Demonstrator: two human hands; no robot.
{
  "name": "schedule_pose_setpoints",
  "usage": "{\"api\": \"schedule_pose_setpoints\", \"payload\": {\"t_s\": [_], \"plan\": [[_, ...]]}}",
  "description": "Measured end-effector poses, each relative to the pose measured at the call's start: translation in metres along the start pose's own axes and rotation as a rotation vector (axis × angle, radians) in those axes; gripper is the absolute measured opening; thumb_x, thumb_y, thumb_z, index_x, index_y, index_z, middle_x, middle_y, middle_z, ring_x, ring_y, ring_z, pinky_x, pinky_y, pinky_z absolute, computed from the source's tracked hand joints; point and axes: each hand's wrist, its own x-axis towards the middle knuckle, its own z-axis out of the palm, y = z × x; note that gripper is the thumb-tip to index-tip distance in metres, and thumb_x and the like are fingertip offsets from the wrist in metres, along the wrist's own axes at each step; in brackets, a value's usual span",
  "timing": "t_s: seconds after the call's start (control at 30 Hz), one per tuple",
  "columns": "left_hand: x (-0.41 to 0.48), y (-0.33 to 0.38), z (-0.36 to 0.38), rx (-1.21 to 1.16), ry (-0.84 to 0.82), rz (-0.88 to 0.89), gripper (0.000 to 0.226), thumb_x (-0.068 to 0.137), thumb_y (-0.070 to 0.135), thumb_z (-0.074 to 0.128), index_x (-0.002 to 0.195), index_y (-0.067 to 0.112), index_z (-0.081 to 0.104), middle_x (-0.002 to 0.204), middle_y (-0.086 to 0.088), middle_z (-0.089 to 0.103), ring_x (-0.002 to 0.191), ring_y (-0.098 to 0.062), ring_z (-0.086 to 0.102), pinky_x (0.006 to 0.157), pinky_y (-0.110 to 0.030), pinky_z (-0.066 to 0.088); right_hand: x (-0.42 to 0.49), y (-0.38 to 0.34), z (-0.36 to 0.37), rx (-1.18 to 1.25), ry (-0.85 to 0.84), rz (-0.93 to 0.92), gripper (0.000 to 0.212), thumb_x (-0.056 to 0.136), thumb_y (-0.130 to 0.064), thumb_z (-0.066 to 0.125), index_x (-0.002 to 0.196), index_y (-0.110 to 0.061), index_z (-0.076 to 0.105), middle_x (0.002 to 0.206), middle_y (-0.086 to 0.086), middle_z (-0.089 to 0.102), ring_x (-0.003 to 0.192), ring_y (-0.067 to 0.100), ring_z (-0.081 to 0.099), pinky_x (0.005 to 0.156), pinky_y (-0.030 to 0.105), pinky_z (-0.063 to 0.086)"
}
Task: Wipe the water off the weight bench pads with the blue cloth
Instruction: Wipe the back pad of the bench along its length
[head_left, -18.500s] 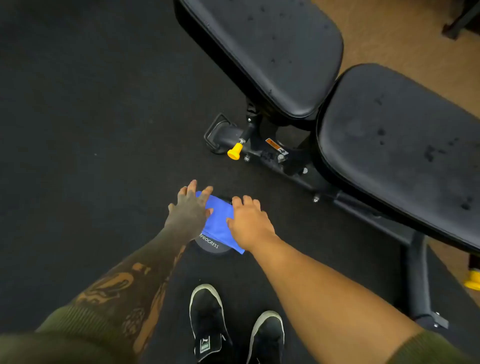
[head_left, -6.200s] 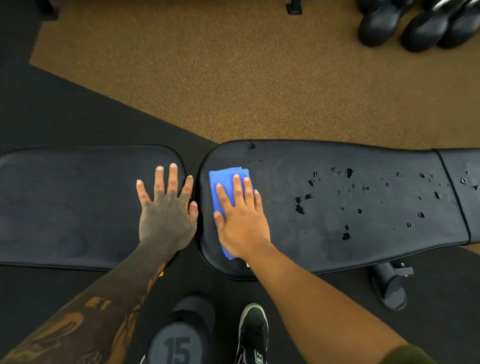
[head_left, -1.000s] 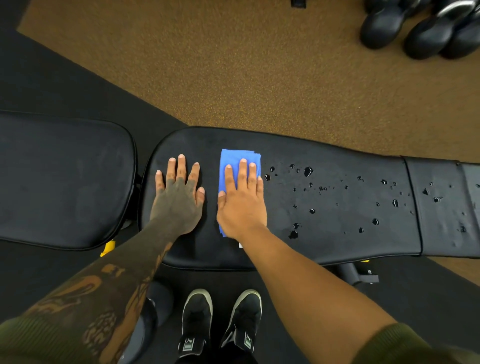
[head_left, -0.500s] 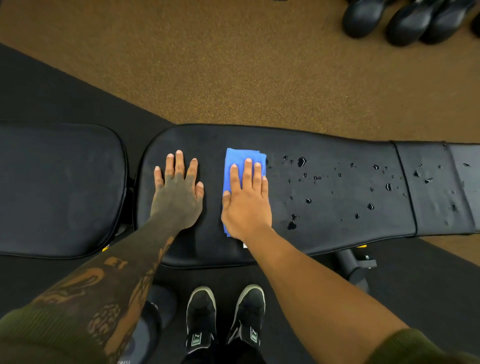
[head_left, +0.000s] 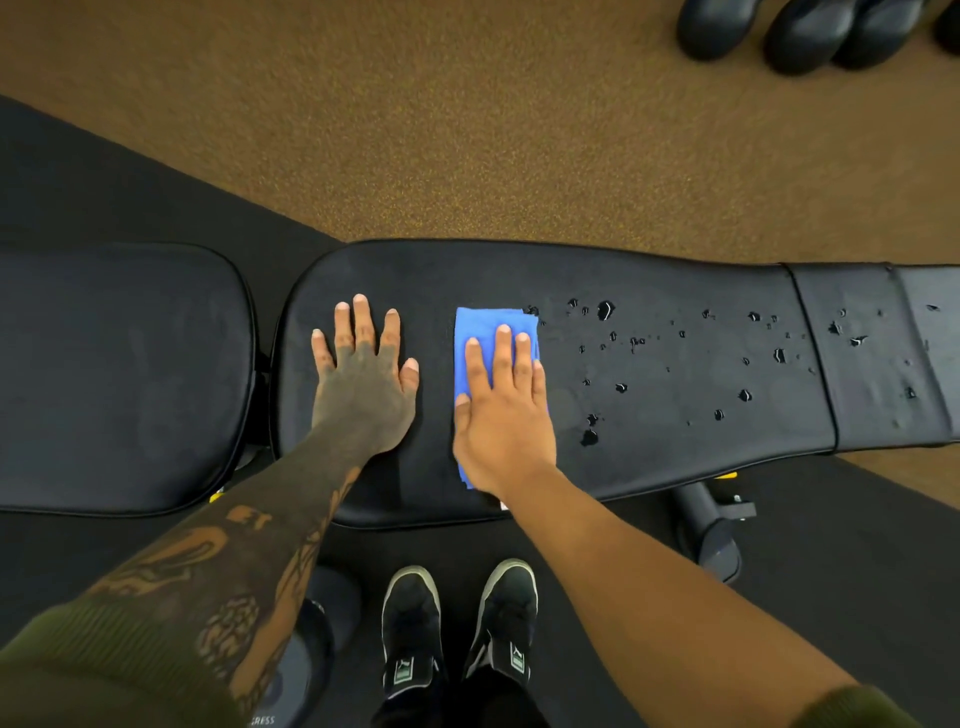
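The long black back pad (head_left: 675, 467) of the weight bench runs across the middle of the view. My right hand (head_left: 506, 410) lies flat, pressing the folded blue cloth (head_left: 478, 325) onto the pad; the cloth's far end shows beyond my fingers. Several water drops (head_left: 605, 310) dot the pad to the right of the cloth, out to the narrow end section (head_left: 878, 332). My left hand (head_left: 363, 379) rests flat with fingers spread on the dry left end of the same pad, holding nothing. The seat pad (head_left: 114, 374) on the left looks dry.
Brown speckled floor (head_left: 467, 130) lies beyond the bench, with dark dumbbell heads (head_left: 800, 31) at the top right. A dumbbell (head_left: 296, 675) stands by my feet (head_left: 460, 623) on the black mat. The bench's frame foot (head_left: 711, 530) sticks out below the pad on the right.
My right hand has slid the blue cloth to the right along the back pad, nearer the drops. The gap to my left hand has widened; the left hand stays planted.
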Motion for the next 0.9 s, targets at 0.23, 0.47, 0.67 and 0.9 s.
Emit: {"api": "schedule_pose_setpoints", "payload": {"t_s": [0.23,0.47,0.67,0.9], "plan": [[0.000,0.001,0.002,0.008,0.018,0.000,0.063,0.099,0.041,0.026,0.154,0.021,0.004,0.162,-0.017,-0.006,0.149,-0.035,-0.010,0.115,-0.064,-0.002,-0.042,0.000,0.012,-0.028,0.010,-0.134,0.060,0.099,-0.037,0.024,0.155,-0.021,0.010,0.164,0.012,0.001,0.150,0.033,-0.006,0.121,0.049,0.004],[-0.001,-0.002,0.003,0.008,0.014,0.020,0.063,0.099,0.043,0.024,0.154,0.021,0.002,0.162,-0.017,-0.008,0.149,-0.035,-0.011,0.115,-0.064,-0.003,-0.017,0.026,0.000,-0.019,0.019,0.026,0.060,0.101,-0.037,0.020,0.155,-0.023,0.002,0.163,0.011,-0.010,0.149,0.029,-0.015,0.121,0.047,0.000],[0.000,0.000,0.002,0.014,0.007,0.028,0.064,0.099,0.043,0.023,0.154,0.020,0.001,0.162,-0.017,-0.009,0.149,-0.036,-0.012,0.115,-0.064,-0.003,-0.010,0.009,-0.001,-0.022,-0.008,-0.037,0.060,0.101,-0.038,0.020,0.155,-0.021,0.000,0.163,0.012,-0.011,0.148,0.032,-0.018,0.121,0.047,-0.003],[-0.004,0.008,0.002,0.027,0.004,0.048,0.064,0.099,0.042,0.025,0.154,0.018,0.003,0.163,-0.017,-0.005,0.149,-0.036,-0.009,0.114,-0.066,-0.001,-0.040,0.043,0.000,-0.042,-0.025,-0.053,0.062,0.097,-0.042,0.015,0.155,-0.022,0.006,0.164,0.008,-0.004,0.150,0.027,-0.011,0.122,0.046,0.002]]}}
